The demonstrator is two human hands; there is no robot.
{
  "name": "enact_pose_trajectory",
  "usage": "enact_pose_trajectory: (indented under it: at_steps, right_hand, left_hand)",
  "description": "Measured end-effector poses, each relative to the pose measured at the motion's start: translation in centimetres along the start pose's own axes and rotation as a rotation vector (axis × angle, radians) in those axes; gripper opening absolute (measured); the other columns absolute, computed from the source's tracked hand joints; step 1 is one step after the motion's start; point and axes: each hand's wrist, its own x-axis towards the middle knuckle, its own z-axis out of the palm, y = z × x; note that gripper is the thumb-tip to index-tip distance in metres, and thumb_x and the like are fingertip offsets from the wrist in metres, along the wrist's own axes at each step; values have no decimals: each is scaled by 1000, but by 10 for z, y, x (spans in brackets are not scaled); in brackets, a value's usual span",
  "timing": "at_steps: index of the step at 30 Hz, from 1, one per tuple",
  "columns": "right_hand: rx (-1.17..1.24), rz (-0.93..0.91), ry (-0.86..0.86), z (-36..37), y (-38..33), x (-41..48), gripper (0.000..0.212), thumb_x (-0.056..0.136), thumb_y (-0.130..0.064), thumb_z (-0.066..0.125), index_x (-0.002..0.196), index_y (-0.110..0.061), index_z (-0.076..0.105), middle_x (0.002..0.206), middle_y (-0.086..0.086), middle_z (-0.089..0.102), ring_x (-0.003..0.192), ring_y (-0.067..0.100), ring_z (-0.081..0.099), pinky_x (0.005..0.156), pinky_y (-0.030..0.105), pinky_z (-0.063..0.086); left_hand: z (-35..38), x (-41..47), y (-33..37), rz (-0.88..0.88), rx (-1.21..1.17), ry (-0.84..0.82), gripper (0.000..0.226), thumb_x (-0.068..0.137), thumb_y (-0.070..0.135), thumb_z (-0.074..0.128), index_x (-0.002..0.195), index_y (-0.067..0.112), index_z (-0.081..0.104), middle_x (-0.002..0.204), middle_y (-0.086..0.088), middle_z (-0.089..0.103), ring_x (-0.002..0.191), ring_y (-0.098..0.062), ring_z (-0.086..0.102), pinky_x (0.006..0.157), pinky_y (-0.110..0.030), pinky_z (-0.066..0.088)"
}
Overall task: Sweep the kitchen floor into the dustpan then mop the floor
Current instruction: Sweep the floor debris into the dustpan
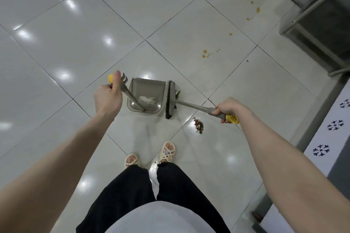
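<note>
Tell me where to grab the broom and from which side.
Grip the broom on its grey sleeve just below the yellow cap, from above on the right, as the right hand does: the handle slants up that way from the head at the dustpan mouth.

On the floor (75, 43), ahead of the feet (166, 152): dustpan (145, 89). Against its right edge: broom head (169, 100). Right of the broom head, nearer the feet: debris pile (198, 125). Left hand (108, 98) on dustpan handle (132, 98), left of the pan; right hand (229, 108) on broom handle (193, 104), right of the pile. Farther ahead and right: spill spots (205, 54).
</note>
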Motion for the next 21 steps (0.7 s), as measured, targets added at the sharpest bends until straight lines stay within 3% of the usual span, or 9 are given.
enact_pose_trajectory:
  at_steps: [7,13,17,21]
  right_hand:
    - [177,-20,15,-28,27,-24,24,79,-5,73,102,-3,65,89,17,58,39,20,53,36,17,40]
    - [344,-7,61,-29,43,-58,30,79,-5,74,107,-6,65,88,15,59,39,17,53,38,19,39]
    - [477,60,136,-4,40,-81,22,81,-5,71,100,-10,63,81,14,60,44,19,54,37,18,40]
    - [694,189,219,36,42,-112,17,82,-4,65,98,2,63,68,18,61,40,19,54,35,17,41]
  left_hand:
    - [26,12,42,96,62,-109,71,71,78,31,71,10,49,70,-12,41,62,-23,42,59,-36,38]
    - [40,36,72,203,137,-225,75,65,82,29,73,12,51,70,-11,43,63,-22,43,61,-36,40]
    - [33,64,92,283,208,-315,75,65,84,29,74,13,51,70,-11,43,63,-22,44,62,-38,44]
    - [17,91,113,359,282,-438,76,65,84,28,72,12,50,68,-11,43,61,-22,44,61,-37,43]
